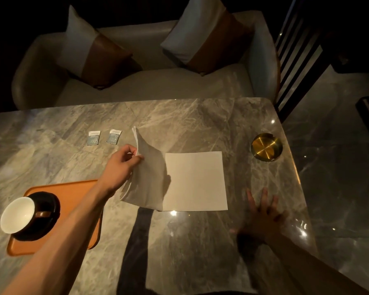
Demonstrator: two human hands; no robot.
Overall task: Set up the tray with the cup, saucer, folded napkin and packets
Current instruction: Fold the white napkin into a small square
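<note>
A white napkin (195, 180) lies on the marble table (200, 241). My left hand (119, 167) pinches its left half by the far edge and holds that half raised off the table. My right hand (262, 218) rests flat with fingers spread, to the right of the napkin and apart from it. An orange tray (79, 194) sits at the near left. On it stands a dark saucer (49, 222) carrying a cup (17, 216) with a white inside and a brown handle. Two small pale-blue packets (93, 138) (114, 136) lie side by side beyond my left hand.
A round brass ashtray (266, 146) sits near the table's right edge. Beyond the far edge is a pale sofa (149, 86) with two white-and-brown cushions. The glossy floor (339, 177) drops off to the right. A dark object shows at the left edge.
</note>
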